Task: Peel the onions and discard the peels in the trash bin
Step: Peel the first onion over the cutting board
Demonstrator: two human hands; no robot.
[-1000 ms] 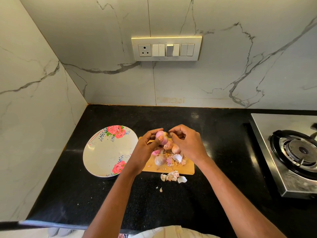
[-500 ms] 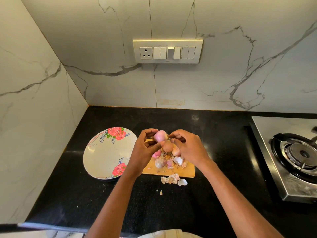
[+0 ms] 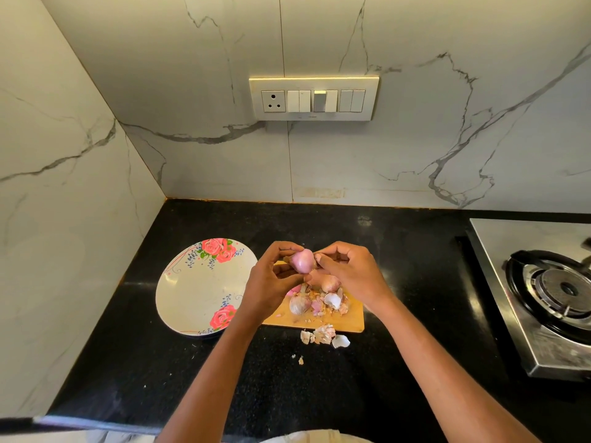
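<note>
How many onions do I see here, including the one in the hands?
3: one onion held in both hands, two on the cutting board, at and. Hands may hide more.

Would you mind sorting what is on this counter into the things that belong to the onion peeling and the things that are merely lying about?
Part of the job:
- onion held in left hand, right hand picking at it
- onions on the cutting board
- loose peels on the counter

Just there:
- floral plate
- gas stove
- switch panel
</note>
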